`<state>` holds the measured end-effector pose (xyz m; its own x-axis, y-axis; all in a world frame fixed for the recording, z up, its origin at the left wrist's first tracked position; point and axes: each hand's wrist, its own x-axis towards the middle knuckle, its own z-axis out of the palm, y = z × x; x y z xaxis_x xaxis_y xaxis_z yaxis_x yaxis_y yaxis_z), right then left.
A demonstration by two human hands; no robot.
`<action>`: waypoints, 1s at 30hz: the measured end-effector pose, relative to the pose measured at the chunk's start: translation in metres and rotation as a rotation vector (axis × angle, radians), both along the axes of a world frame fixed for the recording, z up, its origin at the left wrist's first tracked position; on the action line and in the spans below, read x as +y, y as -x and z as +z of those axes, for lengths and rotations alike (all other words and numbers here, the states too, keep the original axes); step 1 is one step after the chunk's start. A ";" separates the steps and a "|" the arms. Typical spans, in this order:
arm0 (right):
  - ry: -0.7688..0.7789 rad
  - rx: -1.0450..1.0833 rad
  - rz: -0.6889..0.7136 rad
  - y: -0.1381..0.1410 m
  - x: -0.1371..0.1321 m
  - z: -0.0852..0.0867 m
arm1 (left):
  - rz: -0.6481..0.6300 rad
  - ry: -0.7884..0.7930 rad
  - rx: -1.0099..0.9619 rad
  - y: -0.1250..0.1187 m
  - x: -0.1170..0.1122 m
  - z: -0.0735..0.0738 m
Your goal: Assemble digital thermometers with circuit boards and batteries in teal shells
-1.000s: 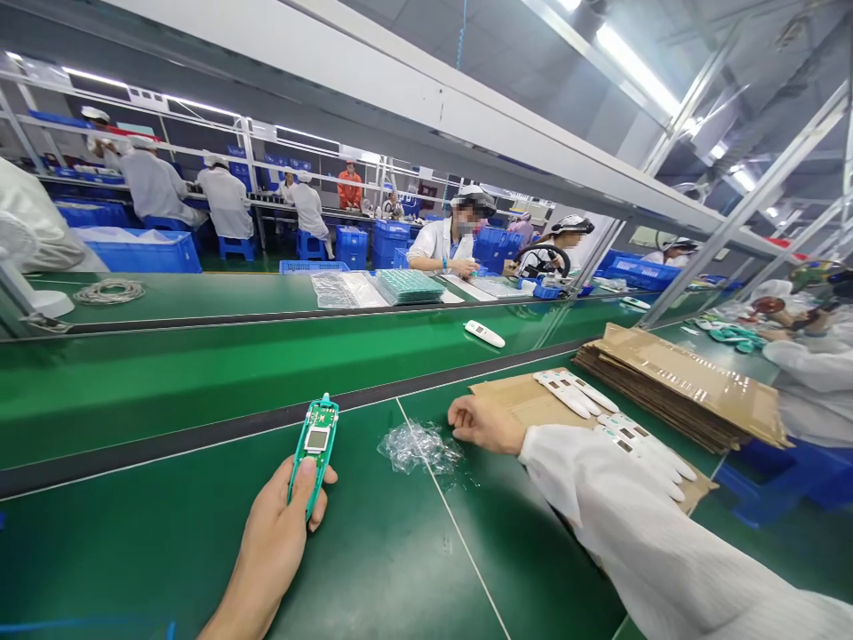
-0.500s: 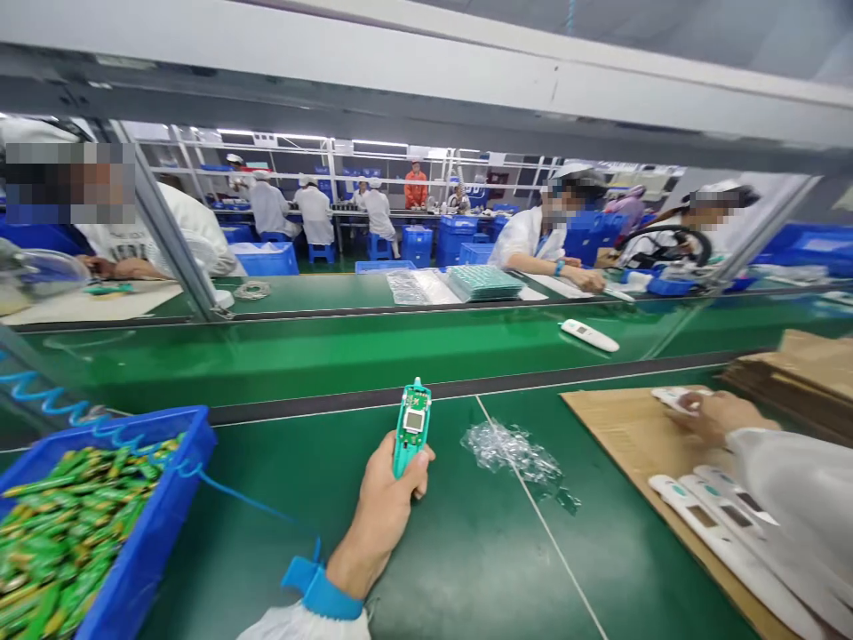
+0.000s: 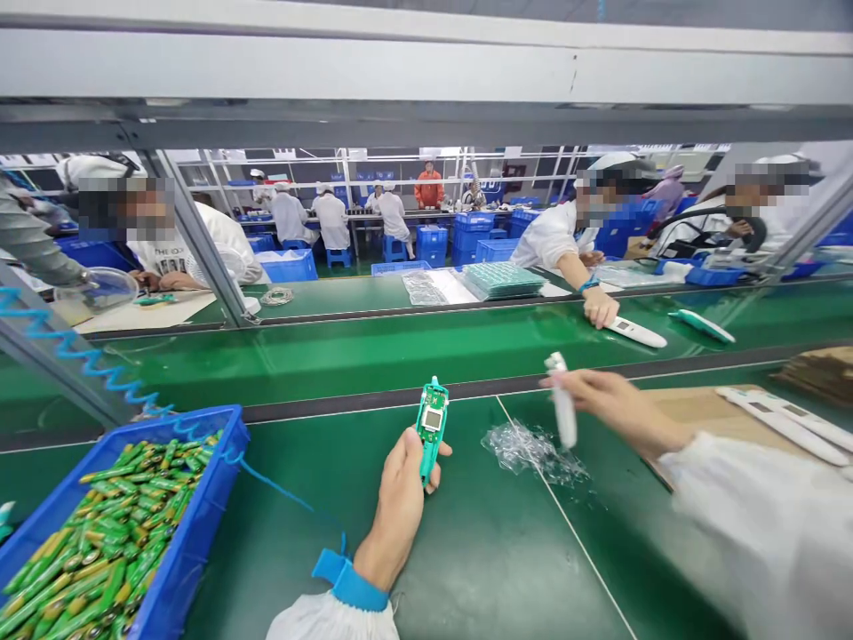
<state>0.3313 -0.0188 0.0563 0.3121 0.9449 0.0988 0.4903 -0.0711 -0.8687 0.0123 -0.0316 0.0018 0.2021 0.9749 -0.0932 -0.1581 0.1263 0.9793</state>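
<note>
My left hand (image 3: 400,502), with a blue strap at the wrist, is closed around a teal thermometer body (image 3: 433,431), tip up. Its circuit board and small square display face me. To the right, my right hand (image 3: 603,400) pinches a white thermometer casing (image 3: 565,409) near its upper part; motion blurs it. The casing hangs upright above crumpled clear plastic film (image 3: 523,452) on the green bench, apart from the teal body. Further white casings (image 3: 777,413) lie on a cardboard sheet (image 3: 676,404) beyond my right forearm.
A blue bin (image 3: 223,480) full of green-and-yellow batteries (image 3: 113,524) stands at left, with a coiled blue cord (image 3: 86,360) above. Across the green conveyor (image 3: 333,356), a co-worker's hand (image 3: 601,307) touches a white thermometer (image 3: 638,332). A teal piece (image 3: 703,326) lies farther right.
My right hand has lifted a white casing off the cardboard and moved left with it. A co-worker's hand has reached onto the conveyor. My left hand still grips the teal body; the view has shifted.
</note>
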 end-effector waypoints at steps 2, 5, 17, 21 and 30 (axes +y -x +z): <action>0.074 0.330 0.147 0.065 -0.004 -0.013 | 0.047 -0.073 0.105 0.002 -0.001 0.002; 0.115 0.757 0.285 0.142 -0.012 -0.029 | 0.082 -0.194 0.221 0.005 -0.002 0.006; -0.044 0.864 0.306 0.167 -0.008 -0.068 | 0.004 -0.236 0.249 0.002 -0.001 -0.001; -0.038 0.891 0.272 0.163 -0.011 -0.062 | -0.044 -0.177 0.241 0.002 -0.003 0.001; -0.052 0.882 0.296 0.158 -0.010 -0.066 | -0.133 -0.273 0.355 0.003 -0.007 0.013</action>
<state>0.1736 -0.0291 -0.0095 0.0415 0.9990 -0.0147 -0.3565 0.0011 -0.9343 0.0097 -0.0385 0.0148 0.3288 0.9412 0.0772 0.1933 -0.1471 0.9700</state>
